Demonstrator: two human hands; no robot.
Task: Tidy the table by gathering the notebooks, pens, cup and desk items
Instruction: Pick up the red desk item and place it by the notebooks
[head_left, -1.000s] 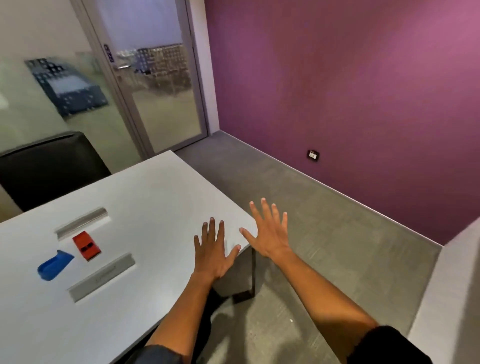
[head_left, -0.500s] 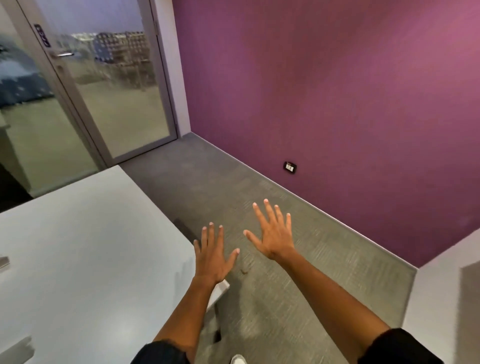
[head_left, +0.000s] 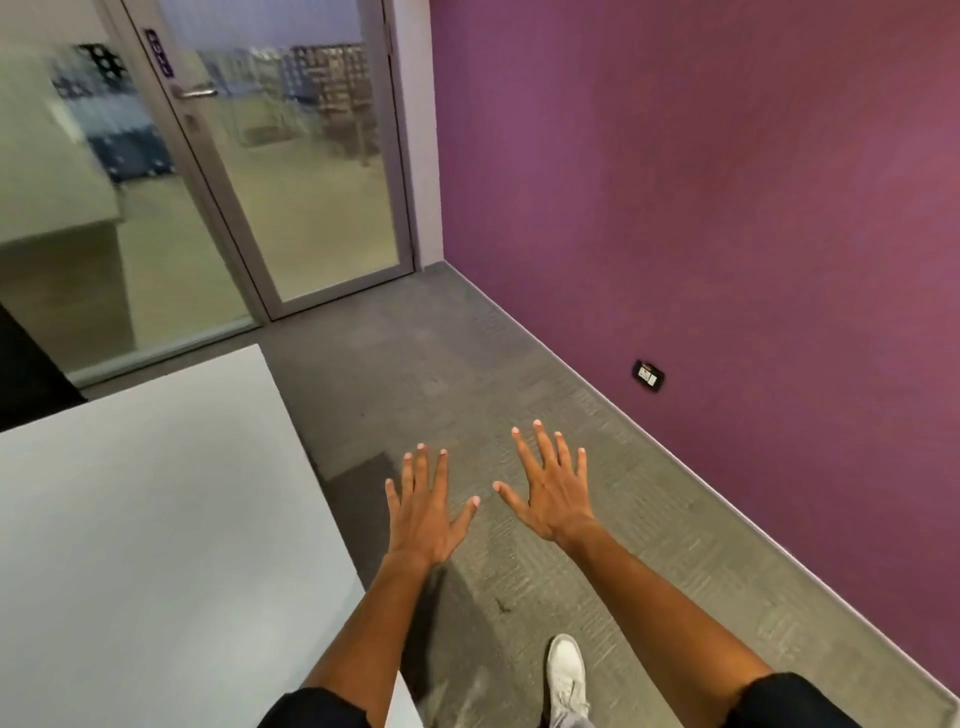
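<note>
Nearest, a white lace-up shoe (head_left: 567, 675) stands on the grey carpet floor (head_left: 467, 374), between the 2 bare forearms. The left hand (head_left: 423, 512) and right hand (head_left: 551, 491) are both held out palm-down over the carpet with fingers straight and spread, gripping nothing and apart from each other. The left hand hangs just beside the edge of the white flat-topped bench (head_left: 156, 519); none of the notebooks, pens or cup show on the part of it in view. Further off, a black wall socket (head_left: 649, 374) sits low on the purple wall (head_left: 701, 182), and a frosted glass door (head_left: 291, 171) stands at the far corner.
</note>
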